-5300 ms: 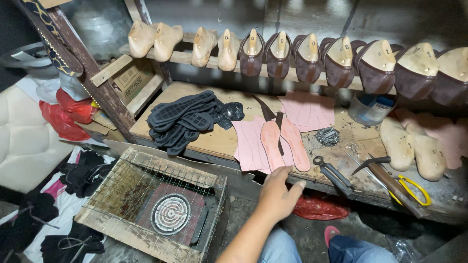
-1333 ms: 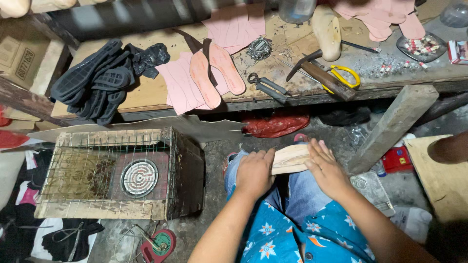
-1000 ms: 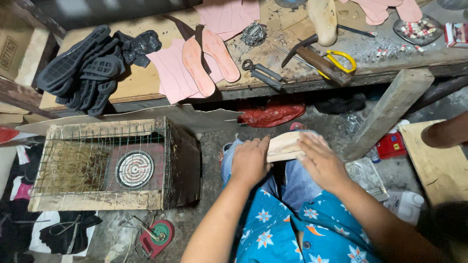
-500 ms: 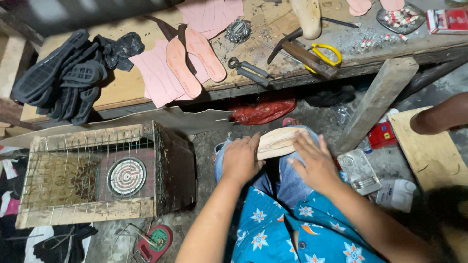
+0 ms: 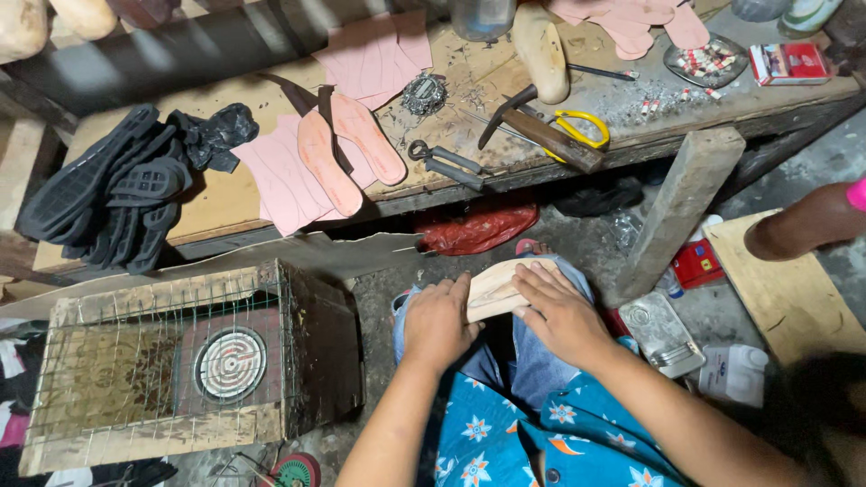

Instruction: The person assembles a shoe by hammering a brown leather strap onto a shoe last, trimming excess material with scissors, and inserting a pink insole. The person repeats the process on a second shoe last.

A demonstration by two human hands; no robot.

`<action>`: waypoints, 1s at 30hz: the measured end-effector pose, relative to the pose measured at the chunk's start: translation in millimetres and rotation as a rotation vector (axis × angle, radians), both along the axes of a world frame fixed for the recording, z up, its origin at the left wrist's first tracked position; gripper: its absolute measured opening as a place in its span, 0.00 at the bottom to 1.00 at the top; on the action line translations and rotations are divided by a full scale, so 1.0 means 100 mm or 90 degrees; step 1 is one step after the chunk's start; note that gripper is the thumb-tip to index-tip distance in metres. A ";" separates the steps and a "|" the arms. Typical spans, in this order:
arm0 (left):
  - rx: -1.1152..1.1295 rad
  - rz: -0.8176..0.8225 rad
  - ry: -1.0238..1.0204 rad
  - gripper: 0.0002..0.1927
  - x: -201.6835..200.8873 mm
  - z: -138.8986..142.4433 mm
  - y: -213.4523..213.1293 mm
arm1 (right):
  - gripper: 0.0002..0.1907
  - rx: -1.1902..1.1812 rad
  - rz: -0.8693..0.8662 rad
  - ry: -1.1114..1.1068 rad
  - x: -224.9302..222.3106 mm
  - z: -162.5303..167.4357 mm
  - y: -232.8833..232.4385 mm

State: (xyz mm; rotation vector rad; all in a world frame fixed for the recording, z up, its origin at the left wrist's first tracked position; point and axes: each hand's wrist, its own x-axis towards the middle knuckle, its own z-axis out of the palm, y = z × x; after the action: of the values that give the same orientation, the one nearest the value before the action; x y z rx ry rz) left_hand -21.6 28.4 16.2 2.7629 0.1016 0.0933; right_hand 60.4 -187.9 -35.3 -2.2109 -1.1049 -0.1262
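Two bare hands press a pale wooden foot-shaped shoe last [image 5: 502,287] lying across the person's denim-clad knees: the left hand [image 5: 439,321] covers its heel end, the right hand [image 5: 561,311] lies flat over its top, fingers loosely spread. Left of the last stands a wire-caged wooden box with a coil heater [image 5: 185,361]. Beyond it, the scarred wooden workbench's edge [image 5: 541,167] crosses, bearing pink insoles [image 5: 338,153] and a hammer [image 5: 541,131].

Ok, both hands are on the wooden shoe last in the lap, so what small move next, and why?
Probably lift the wooden shoe last slightly off the knees: the left hand grips its near end, but the right hand only lies flat over it, fingers spread, without a firm grip.
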 end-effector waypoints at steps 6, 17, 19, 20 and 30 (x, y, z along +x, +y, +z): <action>-0.191 -0.004 -0.108 0.35 -0.04 0.03 0.14 | 0.22 0.006 -0.013 0.010 0.06 0.02 0.07; -0.586 0.171 -0.076 0.15 -0.16 -0.66 0.41 | 0.40 0.021 -0.009 0.146 0.33 -0.06 -0.03; -0.772 0.260 -0.049 0.14 -0.10 -0.78 0.54 | 0.38 0.018 -0.024 0.125 0.27 -0.05 -0.06; -0.824 0.289 -0.078 0.14 -0.02 -0.82 0.62 | 0.35 0.031 -0.019 0.112 0.23 -0.05 -0.06; -1.058 0.590 -0.307 0.21 0.90 -0.58 1.35 | 0.22 0.081 -0.035 0.109 0.03 -0.09 -0.06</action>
State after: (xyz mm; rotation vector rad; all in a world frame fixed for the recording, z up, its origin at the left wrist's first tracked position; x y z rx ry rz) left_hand 68.3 163.2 -42.2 0.8475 0.8406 0.5742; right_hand 63.9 -194.3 -44.6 -2.0968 -0.9182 -0.0289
